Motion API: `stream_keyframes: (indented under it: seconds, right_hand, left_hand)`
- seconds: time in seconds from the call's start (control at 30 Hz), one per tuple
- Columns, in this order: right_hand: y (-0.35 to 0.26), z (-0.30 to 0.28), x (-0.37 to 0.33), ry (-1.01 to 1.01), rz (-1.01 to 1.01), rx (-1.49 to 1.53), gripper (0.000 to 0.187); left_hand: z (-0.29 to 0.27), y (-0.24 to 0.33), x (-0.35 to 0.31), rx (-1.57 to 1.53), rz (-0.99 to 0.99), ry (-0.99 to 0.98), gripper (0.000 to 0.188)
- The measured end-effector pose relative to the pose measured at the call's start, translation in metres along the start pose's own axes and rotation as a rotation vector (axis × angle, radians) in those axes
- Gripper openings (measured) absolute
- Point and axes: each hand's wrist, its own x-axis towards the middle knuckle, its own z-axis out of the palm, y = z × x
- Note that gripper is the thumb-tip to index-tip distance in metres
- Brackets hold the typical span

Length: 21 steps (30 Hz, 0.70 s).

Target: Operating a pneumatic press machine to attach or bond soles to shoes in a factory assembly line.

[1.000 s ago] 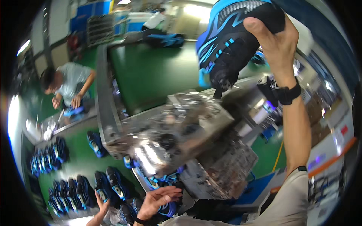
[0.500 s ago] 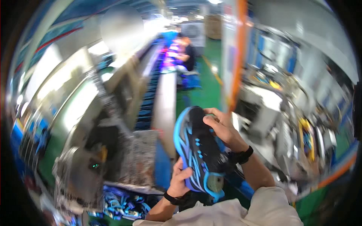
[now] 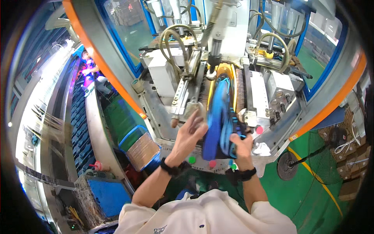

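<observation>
A blue and black sports shoe point(image 3: 220, 123) is held tilted over the front of a machine, its far end at a yellow-edged slot point(image 3: 225, 70) between two brown side pads. My right hand point(image 3: 243, 146) is closed around its near end, on the right side. On the shoe's left, my left hand point(image 3: 190, 132) has its fingers spread and somewhat blurred. Those fingertips are close to the shoe's side, and whether they touch it I cannot make out. Above the slot hangs a dark press rod point(image 3: 215, 54).
Metal clamp blocks with hoses flank the slot, and coloured buttons point(image 3: 192, 159) line the front panel. Orange-edged frames point(image 3: 107, 70) stand either side. A blue-framed stool point(image 3: 141, 150), a conveyor point(image 3: 95, 132) and a seated person point(image 3: 93, 74) are left; a fan point(image 3: 289, 165) stands right.
My view has turned right from the conveyor to the machine. The shoe has moved over to its slot. My left hand has loosened from the shoe, while my right now grips its near end.
</observation>
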Motion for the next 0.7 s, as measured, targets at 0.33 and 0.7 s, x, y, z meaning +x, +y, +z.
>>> stream_keyframes:
  seconds: [0.33, 0.7]
  right_hand:
    - [-0.068, -0.102, 0.034, 0.363, -0.392, -0.259, 0.059]
    - [-0.126, -0.052, 0.189, 0.358, -0.388, -0.835, 0.056]
  left_hand:
    - [0.034, -0.14, 0.303, 0.545, -0.151, 0.241, 0.077]
    - [-0.03, -0.111, 0.285, -0.496, -0.491, -0.141, 0.023]
